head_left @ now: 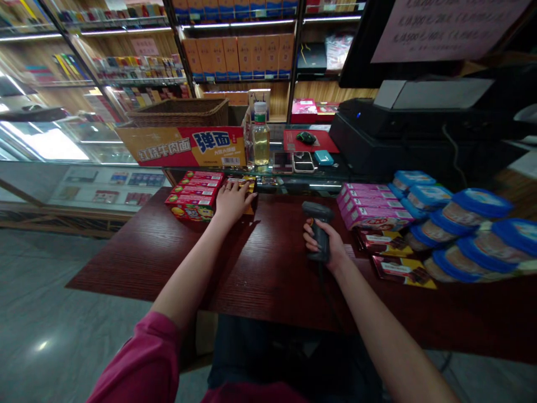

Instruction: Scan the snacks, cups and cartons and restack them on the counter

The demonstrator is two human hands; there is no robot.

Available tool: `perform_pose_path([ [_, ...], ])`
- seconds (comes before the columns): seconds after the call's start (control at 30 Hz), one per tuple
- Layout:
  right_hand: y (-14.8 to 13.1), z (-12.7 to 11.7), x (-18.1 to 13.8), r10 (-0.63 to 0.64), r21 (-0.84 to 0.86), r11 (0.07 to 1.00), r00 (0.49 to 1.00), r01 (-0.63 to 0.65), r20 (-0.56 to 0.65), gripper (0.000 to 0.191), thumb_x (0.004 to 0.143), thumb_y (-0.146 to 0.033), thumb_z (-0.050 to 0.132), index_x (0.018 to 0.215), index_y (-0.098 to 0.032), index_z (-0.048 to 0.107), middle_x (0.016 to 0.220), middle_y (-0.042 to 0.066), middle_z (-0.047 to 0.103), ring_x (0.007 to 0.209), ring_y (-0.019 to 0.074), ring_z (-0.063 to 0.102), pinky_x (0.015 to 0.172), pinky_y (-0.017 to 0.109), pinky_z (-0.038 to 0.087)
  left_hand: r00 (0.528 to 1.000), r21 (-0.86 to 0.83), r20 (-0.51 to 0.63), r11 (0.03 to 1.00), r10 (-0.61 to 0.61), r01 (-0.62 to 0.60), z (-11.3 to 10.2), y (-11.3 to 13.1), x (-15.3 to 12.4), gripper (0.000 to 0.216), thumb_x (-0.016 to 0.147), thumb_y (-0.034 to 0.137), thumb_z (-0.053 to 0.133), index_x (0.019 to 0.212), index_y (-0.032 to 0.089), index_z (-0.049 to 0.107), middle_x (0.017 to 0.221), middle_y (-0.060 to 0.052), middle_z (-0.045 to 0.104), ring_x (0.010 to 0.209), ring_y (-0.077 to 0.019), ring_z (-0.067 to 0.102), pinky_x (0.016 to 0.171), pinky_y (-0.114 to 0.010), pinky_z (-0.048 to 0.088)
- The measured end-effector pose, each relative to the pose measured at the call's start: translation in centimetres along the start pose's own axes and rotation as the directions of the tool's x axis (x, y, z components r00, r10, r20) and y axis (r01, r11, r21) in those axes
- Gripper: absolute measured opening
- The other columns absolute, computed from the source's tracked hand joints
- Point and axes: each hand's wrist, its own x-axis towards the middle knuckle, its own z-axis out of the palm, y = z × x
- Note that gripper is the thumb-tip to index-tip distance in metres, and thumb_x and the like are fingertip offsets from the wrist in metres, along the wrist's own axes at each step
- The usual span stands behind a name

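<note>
My right hand (334,246) is wrapped round the handle of a dark barcode scanner (318,211), held over the dark red-brown table (268,263). My left hand (233,200) reaches to the far left of the table, fingers stretched out and lying over a yellow and dark packet (250,208), which it mostly covers. Against that hand's left side stand several red boxes (195,196) with fruit pictures, packed in a row. Right of the scanner are several pink-purple boxes (373,207), and nearer me lie two chocolate-coloured packets (403,271) with yellow ends.
Blue-lidded tubs (476,204) are stacked at the right, beside blue packs (428,196). Behind the table, a glass counter bears a noodle carton (184,146), a bottle (261,140), phones (304,162) and a mouse (306,137). Black equipment (386,134) rises at the back right.
</note>
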Motion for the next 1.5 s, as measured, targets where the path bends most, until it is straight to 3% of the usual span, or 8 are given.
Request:
perform_pose_path([
  [0.33,-0.4,0.3,-1.6,-0.058,-0.003,0.998,0.997,0.058,0.055,0.022,0.085,-0.031,0.07,0.095,-0.021,0.054,0.071,-0.006,0.051,0.044,0.0059,0.039,0.035,0.014,0.029,1.0,-0.084,-0.018,0.996,-0.005,0.004,0.0,0.4,0.2,0.066,0.102,0.056,0.043,0.155,0.016,0.047,0.16,-0.024,0.044,0.149,-0.0437,0.04,0.118,-0.059,0.033],
  [0.47,-1.2,0.2,-3.5,-0.149,-0.03,0.988,0.989,0.149,0.003,0.023,0.085,-0.034,0.069,0.095,-0.02,0.054,0.07,-0.006,0.05,0.044,0.0063,0.04,0.035,0.016,0.029,0.969,-0.201,-0.178,0.958,0.169,-0.204,0.2,4.4,-2.0,0.059,0.104,0.043,0.043,0.154,0.013,0.047,0.164,-0.021,0.039,0.154,-0.0375,0.035,0.123,-0.055,0.03],
  [0.57,-2.2,-0.9,-5.8,-0.226,-0.074,0.972,0.974,0.223,-0.03,0.023,0.085,-0.034,0.069,0.096,-0.02,0.053,0.071,-0.006,0.05,0.043,0.0062,0.04,0.034,0.016,0.028,0.843,-0.272,-0.237,0.8,0.483,-0.535,0.8,9.9,-4.3,0.05,0.103,0.031,0.043,0.15,0.018,0.052,0.161,-0.013,0.047,0.152,-0.0289,0.041,0.125,-0.048,0.031],
  [0.73,-3.7,-3.8,-12.1,-0.379,-0.166,0.917,0.922,0.364,-0.075,0.026,0.084,-0.036,0.071,0.094,-0.022,0.051,0.073,-0.006,0.054,0.044,0.0066,0.043,0.033,0.016,0.032,0.443,-0.271,-0.247,0.378,0.862,-0.885,1.7,20.3,-6.8,0.052,0.102,0.021,0.044,0.154,0.021,0.048,0.161,-0.008,0.047,0.154,-0.0217,0.036,0.123,-0.041,0.035],
  [1.0,-4.7,-6.5,-20.3,-0.498,-0.265,0.86,0.828,0.435,-0.257,0.031,0.079,-0.038,0.075,0.091,-0.023,0.05,0.07,-0.007,0.054,0.043,0.0064,0.042,0.032,0.017,0.03,0.273,-0.339,-0.228,0.187,0.935,-0.922,2.6,29.2,-5.4,0.054,0.104,0.019,0.044,0.157,0.03,0.044,0.16,-0.004,0.049,0.158,-0.0253,0.027,0.126,-0.052,0.025],
  [1.13,-4.4,-6.9,-21.0,-0.493,-0.27,0.865,0.819,0.424,-0.293,0.032,0.079,-0.039,0.074,0.093,-0.023,0.05,0.07,-0.007,0.051,0.044,0.006,0.039,0.033,0.017,0.027,0.231,-0.408,-0.18,0.141,0.956,-0.902,3.2,28.3,-6.4,0.058,0.103,0.04,0.052,0.159,0.029,0.04,0.159,-0.007,0.049,0.159,-0.026,0.025,0.128,-0.05,0.02],
  [1.3,-4.2,-6.1,-19.7,-0.464,-0.288,0.876,0.84,0.387,-0.282,0.032,0.081,-0.042,0.073,0.096,-0.023,0.052,0.071,-0.007,0.047,0.046,0.0057,0.035,0.034,0.019,0.024,0.236,-0.554,-0.091,0.148,0.967,-0.82,1.9,21.1,-10.0,0.08,0.099,0.063,0.052,0.164,0.027,0.025,0.167,-0.008,0.035,0.157,-0.025,0.031,0.125,-0.043,0.029],
  [1.5,-3.9,-3.3,-14.8,-0.37,-0.239,0.916,0.908,0.322,-0.195,0.021,0.094,-0.04,0.063,0.096,-0.023,0.051,0.075,-0.006,0.044,0.048,0.0058,0.034,0.036,0.018,0.025,0.399,-0.641,-0.048,0.278,0.916,-0.715,-0.4,11.1,-15.4,0.078,0.093,0.06,0.064,0.161,0.035,0.034,0.161,-0.004,0.046,0.149,-0.0261,0.046,0.123,-0.043,0.038],
])
